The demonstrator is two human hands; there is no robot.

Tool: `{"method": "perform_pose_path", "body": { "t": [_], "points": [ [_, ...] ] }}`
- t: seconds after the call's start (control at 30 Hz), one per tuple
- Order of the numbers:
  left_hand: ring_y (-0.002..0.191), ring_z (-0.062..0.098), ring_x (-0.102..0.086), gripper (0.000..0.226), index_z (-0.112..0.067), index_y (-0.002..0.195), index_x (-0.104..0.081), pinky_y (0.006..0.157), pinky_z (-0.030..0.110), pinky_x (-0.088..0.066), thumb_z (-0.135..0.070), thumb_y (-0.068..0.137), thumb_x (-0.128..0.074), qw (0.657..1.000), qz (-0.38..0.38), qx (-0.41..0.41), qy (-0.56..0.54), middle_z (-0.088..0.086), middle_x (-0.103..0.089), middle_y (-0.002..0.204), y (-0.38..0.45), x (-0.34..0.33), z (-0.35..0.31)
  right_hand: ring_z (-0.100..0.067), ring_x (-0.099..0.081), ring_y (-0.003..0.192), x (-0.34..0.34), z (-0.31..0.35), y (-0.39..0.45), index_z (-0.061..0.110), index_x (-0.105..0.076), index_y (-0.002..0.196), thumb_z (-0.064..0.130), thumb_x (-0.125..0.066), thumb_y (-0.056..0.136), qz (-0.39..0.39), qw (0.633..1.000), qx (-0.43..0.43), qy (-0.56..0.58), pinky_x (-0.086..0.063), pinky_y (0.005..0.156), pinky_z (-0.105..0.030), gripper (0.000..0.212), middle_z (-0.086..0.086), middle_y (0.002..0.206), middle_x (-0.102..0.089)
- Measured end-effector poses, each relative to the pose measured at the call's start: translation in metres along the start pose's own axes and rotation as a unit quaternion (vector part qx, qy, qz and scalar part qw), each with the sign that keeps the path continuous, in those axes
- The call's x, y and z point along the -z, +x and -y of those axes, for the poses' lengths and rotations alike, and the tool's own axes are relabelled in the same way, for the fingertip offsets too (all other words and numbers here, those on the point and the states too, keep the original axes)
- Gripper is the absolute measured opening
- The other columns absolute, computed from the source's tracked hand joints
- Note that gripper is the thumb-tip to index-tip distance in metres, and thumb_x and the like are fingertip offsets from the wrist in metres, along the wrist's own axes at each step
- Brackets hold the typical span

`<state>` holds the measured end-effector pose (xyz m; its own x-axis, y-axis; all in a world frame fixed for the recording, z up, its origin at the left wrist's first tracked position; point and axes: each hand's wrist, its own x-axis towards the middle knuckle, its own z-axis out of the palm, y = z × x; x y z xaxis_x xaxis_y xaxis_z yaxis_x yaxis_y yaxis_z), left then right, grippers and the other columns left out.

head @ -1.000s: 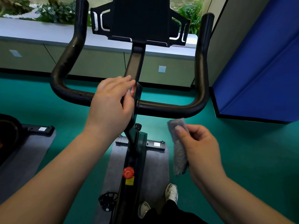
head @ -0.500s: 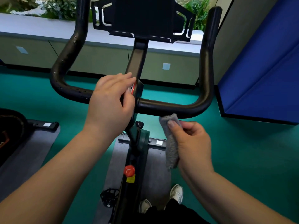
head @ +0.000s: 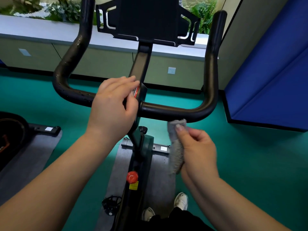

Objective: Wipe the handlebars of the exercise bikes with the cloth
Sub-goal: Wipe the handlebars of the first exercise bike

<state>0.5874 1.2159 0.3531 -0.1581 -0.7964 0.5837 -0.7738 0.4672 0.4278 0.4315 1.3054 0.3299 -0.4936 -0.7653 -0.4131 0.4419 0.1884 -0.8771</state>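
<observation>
Head view, the only one: the right hand (head: 198,147) pinches a grey cloth (head: 176,147) between thumb and fingers, the thumb pressing its upper end while the rest hangs down along the palm. The top edge of the cloth sits at the underside of the black handlebars (head: 175,112), touching or all but touching the right half of the crossbar, a little inward of the bend where the right horn turns up and away. The left hand (head: 115,104) is closed over the middle of the bar, just left of the cloth grip and hard against the centre stem (head: 140,69), fingers curled over the top beside a red-ringed part; it appears to be steadying the bike rather than cleaning. Above the stem stands the dark tablet holder (head: 148,19). Below the hands are the red knob (head: 132,177) on the frame, a grey mat (head: 116,172) on green floor, and the person's white shoes (head: 181,201). Part of a second machine (head: 13,129) shows at the far left.

The step in hand looks like the very start of wiping the right side: cloth brought to the bar, no stroke clearly under way. The next move likely calls for wrapping the cloth round the tube rather than dabbing with its edge, then sliding outward from the grip point, round the bend and up the right horn. The left half, which shows small specks, would seem to remain for later, and the left hand must lift for the centre to be reached.
</observation>
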Motion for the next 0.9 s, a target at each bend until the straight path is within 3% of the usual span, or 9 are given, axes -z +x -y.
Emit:
{"method": "perform_pose_path", "body": {
  "t": [0.1,0.2,0.37,0.57,0.7,0.9],
  "points": [
    [0.117,0.022,-0.056,0.040,-0.009,0.114,-0.069,0.106,0.026,-0.035,-0.016,0.088,-0.040,1.000,0.000,-0.005,0.008,0.003,-0.066,0.119,0.000,0.000,0.000,-0.020,-0.063,0.066,-0.033,-0.015,-0.004,0.010,-0.059,0.080,0.011,-0.076,0.077,0.049,0.998,-0.034,-0.002,-0.056,0.067,-0.036,0.017,-0.009,0.076,-0.066],
    [0.116,0.023,-0.057,0.040,-0.008,0.113,-0.069,0.105,0.025,-0.034,-0.016,0.087,-0.040,1.000,0.002,-0.014,0.020,0.005,-0.067,0.119,0.001,0.000,0.001,-0.015,-0.062,0.061,-0.048,-0.019,-0.005,0.011,-0.058,0.077,0.010,-0.076,0.078,0.072,0.997,-0.035,0.008,-0.052,0.058,-0.028,0.018,-0.005,0.070,-0.064],
    [0.119,0.020,-0.055,0.040,-0.009,0.115,-0.069,0.107,0.024,-0.033,-0.017,0.088,-0.040,1.000,0.012,-0.001,0.022,0.002,-0.065,0.121,0.000,0.002,-0.001,-0.019,-0.064,0.069,-0.007,-0.004,0.006,0.011,-0.061,0.079,0.008,-0.077,0.075,0.045,0.998,0.020,-0.025,-0.055,0.070,-0.037,0.016,-0.006,0.076,-0.068],
    [0.120,0.018,-0.053,0.038,-0.010,0.116,-0.069,0.107,0.023,-0.032,-0.015,0.088,-0.042,1.000,0.015,0.008,0.024,0.001,-0.065,0.122,0.000,0.001,-0.003,-0.006,-0.060,0.058,0.035,0.010,0.027,0.013,-0.058,0.074,0.002,-0.068,0.081,-0.021,0.995,0.100,0.022,-0.051,0.059,-0.022,0.017,0.006,0.063,-0.066],
    [0.118,0.020,-0.055,0.038,-0.009,0.113,-0.070,0.107,0.029,-0.036,-0.013,0.087,-0.043,1.000,0.004,0.007,0.027,0.003,-0.066,0.119,0.000,0.001,-0.005,-0.013,-0.056,0.063,0.039,0.009,0.038,0.012,-0.055,0.078,0.005,-0.065,0.085,-0.051,0.993,0.096,0.054,-0.049,0.066,-0.032,0.015,-0.003,0.072,-0.061],
    [0.118,0.021,-0.056,0.037,-0.008,0.113,-0.070,0.106,0.025,-0.033,-0.011,0.086,-0.044,0.999,0.009,0.017,0.041,0.003,-0.066,0.119,0.001,0.002,-0.008,-0.023,-0.057,0.071,0.019,-0.011,0.021,0.013,-0.056,0.076,0.007,-0.071,0.081,0.029,0.997,0.074,-0.010,-0.049,0.074,-0.041,0.016,-0.006,0.073,-0.061]
  ]
}}
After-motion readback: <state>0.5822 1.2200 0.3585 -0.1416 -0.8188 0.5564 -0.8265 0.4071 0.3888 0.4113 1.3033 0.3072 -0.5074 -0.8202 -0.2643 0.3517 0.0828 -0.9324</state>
